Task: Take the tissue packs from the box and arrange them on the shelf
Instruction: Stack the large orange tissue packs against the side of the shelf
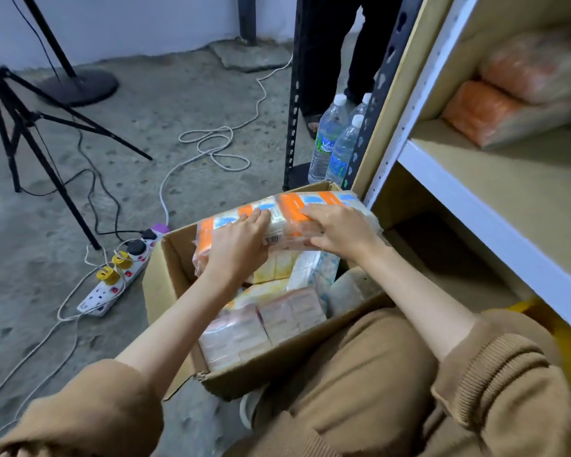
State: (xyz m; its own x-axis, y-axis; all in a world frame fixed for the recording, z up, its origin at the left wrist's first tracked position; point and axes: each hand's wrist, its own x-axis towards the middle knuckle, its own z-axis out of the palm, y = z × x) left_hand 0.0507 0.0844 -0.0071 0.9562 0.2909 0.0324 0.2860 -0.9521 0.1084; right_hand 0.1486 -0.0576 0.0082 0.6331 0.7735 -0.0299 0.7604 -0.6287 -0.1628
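Observation:
An open cardboard box [165, 291] sits on the floor in front of my knees, holding several tissue packs [261, 324]. Above its far end I hold an orange, white and blue tissue pack [294, 209] with both hands. My left hand [236, 249] grips its near left side. My right hand [337, 230] clasps its right part from above. The shelf [475, 206] rises at the right. Two orange tissue packs [488, 117] lie on its middle board.
Three water bottles [330, 140] stand behind the box beside a black slotted upright [292, 94]. A power strip [112, 285] with cables lies on the concrete floor at left. A tripod [30, 127] stands at the far left. Another person's legs [330, 54] show behind the shelf.

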